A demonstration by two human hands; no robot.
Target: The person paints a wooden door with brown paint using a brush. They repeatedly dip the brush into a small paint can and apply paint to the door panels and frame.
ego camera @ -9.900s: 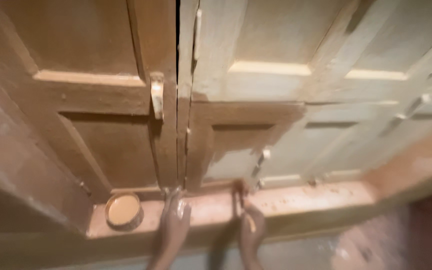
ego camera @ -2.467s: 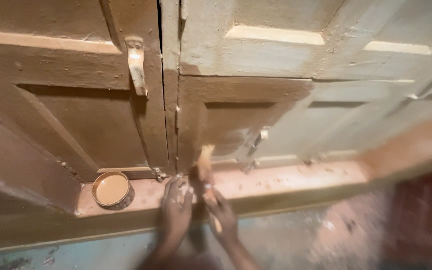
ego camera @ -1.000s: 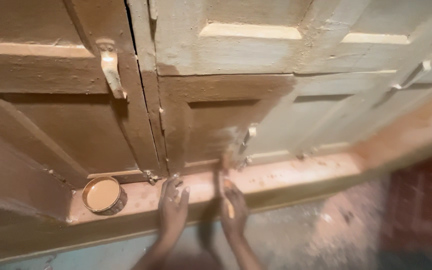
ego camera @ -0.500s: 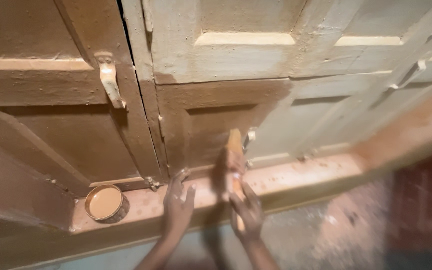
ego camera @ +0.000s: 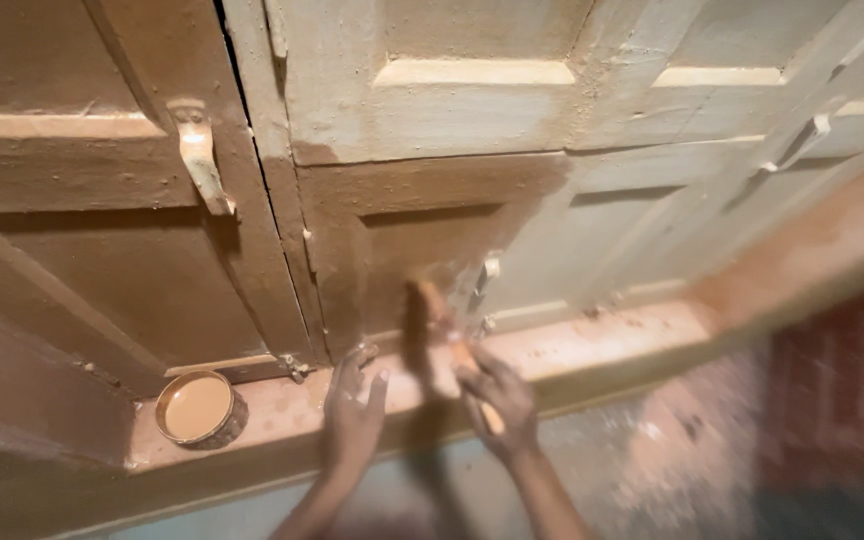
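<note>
Nearest the camera, the left hand (ego camera: 352, 415) lies flat on the pale reddish stone sill (ego camera: 602, 345), fingers spread and holding nothing. Just right of it the right hand (ego camera: 497, 395) has its fingers wrapped tight around the handle of a wooden-handled paintbrush (ego camera: 430, 325), whose blurred head stands up against the lower panel of the door. Left of the left hand, well apart from it, a small round shallow tin (ego camera: 199, 408) sits on the sill close to its front edge, filled nearly to the rim with light brown paint. To the right of the right hand the sill runs on bare. Behind the hands, the panelled wooden door leaf (ego camera: 422, 230) is brown in its lower part and cream higher up. Left of it, past a dark gap, a brown door leaf (ego camera: 82, 270) carries a pale metal latch (ego camera: 197, 160).
</note>
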